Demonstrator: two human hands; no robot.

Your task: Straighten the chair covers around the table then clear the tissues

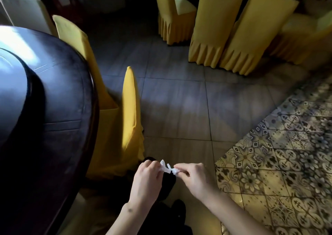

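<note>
Both hands low in the view, close together, over the grey floor (179, 109). Left hand (147, 178) and right hand (195, 176) with fingers curled tight, each pinching one end of a small white tissue (168, 168), crumpled and stretched between them. Just behind the left hand, a yellow chair (129, 109) pushed against the dark round table (68, 100) on the left. Behind it, another yellow chair cover (75, 35) at the table edge. To the right, patterned tiles (278, 153). Far across the floor, three more yellow chairs (215, 24) standing close together, skirts pleated at the bottom.
</note>
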